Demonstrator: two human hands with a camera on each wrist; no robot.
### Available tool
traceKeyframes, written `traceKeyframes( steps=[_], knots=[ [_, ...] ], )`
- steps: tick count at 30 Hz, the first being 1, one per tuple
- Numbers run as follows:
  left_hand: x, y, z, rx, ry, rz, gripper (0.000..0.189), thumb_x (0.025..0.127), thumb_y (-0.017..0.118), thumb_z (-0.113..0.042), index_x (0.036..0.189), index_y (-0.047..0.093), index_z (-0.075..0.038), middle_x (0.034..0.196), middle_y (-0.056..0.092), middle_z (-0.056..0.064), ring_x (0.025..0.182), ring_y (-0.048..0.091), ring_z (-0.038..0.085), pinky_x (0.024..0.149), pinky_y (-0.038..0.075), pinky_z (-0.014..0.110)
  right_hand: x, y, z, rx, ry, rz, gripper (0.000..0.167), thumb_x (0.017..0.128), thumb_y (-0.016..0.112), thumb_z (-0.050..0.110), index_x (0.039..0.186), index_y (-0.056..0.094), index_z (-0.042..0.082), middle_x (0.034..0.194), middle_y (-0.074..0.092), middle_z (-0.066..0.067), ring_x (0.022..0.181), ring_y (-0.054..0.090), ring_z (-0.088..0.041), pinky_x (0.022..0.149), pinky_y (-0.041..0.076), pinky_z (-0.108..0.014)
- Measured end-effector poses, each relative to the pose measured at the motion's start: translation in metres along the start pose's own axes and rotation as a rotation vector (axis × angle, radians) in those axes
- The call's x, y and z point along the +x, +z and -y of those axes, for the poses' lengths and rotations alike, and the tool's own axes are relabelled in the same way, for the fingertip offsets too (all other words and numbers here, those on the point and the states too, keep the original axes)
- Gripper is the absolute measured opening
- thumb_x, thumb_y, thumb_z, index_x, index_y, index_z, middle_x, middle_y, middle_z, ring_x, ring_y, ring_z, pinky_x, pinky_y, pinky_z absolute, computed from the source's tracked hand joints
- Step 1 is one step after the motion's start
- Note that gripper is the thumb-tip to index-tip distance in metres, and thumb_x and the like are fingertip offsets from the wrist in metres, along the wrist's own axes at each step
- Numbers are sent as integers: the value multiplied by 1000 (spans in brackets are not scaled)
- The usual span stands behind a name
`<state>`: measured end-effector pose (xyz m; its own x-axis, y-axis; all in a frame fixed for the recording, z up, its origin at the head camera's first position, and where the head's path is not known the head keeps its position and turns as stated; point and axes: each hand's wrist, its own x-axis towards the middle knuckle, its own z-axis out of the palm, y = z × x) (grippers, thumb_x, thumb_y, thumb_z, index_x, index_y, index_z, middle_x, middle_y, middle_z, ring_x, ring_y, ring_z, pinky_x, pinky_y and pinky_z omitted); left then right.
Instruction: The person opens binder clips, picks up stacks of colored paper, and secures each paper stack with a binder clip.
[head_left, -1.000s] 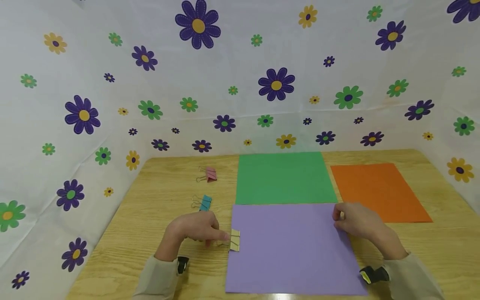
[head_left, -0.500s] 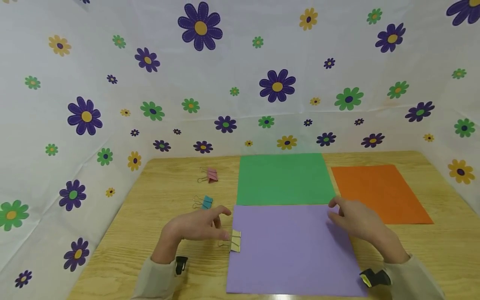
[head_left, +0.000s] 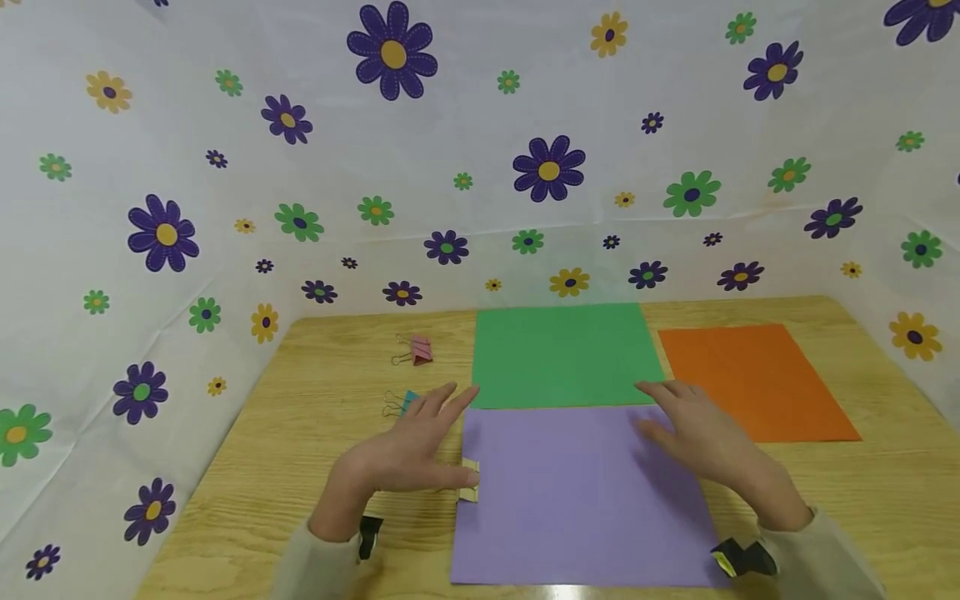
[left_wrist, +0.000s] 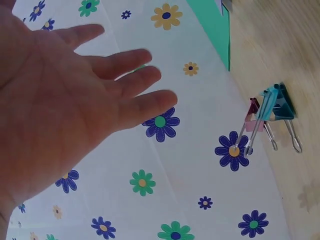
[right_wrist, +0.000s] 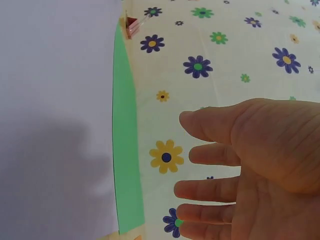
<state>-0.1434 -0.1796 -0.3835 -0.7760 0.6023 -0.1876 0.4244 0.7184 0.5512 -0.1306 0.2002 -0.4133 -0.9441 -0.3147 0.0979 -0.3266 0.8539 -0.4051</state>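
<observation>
A purple sheet of paper (head_left: 585, 508) lies at the front of the table, with a yellow binder clip (head_left: 468, 493) on its left edge. My left hand (head_left: 405, 450) hovers by that edge with its fingers spread and nothing in them. Its thumb partly covers the yellow clip; whether they touch I cannot tell. Over the sheet's far right corner, my right hand (head_left: 701, 433) is held with extended fingers, holding nothing. Both palms show bare in the wrist views. Beyond the left fingers stands a teal binder clip (left_wrist: 280, 102), partly hidden in the head view.
A pink binder clip (head_left: 422, 350) stands farther back on the left. Behind the purple sheet lies a green sheet (head_left: 562, 358), and an orange sheet (head_left: 757, 383) is at the right. A white flower-printed cloth (head_left: 480, 125) encloses the wooden table (head_left: 322, 367) at the back and sides.
My left hand has let go of the yellow clip and its fingers have spread forward. The right hand has lifted from the purple sheet's right edge, its fingers straightening.
</observation>
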Motion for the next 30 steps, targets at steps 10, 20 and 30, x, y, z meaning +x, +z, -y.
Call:
traceKeyframes(
  steps=[10, 20, 30],
  knots=[
    [1, 5, -17, 125, 34, -120, 106, 83, 73, -57, 161, 7, -26, 166, -3, 12, 151, 0, 40, 112, 13, 70, -3, -1, 12, -74, -117, -52, 67, 94, 68, 32, 149, 41, 4, 147, 39, -31, 130, 40, -56, 97, 38, -70],
    [-1, 6, -29, 214, 46, -182, 109, 81, 71, -64, 160, 5, -29, 166, -8, 10, 152, -3, 37, 115, 14, 66, -9, 3, 26, -66, -154, -12, 77, 93, 66, 47, 153, 36, 10, 159, 23, -26, 142, 21, -55, 104, 26, -74],
    [6, 15, -33, 243, 25, -182, 103, 87, 58, -70, 160, 0, -27, 166, -12, 10, 152, -6, 34, 118, 9, 61, -9, 9, 32, -8, -164, -10, 80, 95, 61, 50, 157, 27, 13, 162, 15, -24, 145, 12, -52, 109, 17, -72]
  ],
)
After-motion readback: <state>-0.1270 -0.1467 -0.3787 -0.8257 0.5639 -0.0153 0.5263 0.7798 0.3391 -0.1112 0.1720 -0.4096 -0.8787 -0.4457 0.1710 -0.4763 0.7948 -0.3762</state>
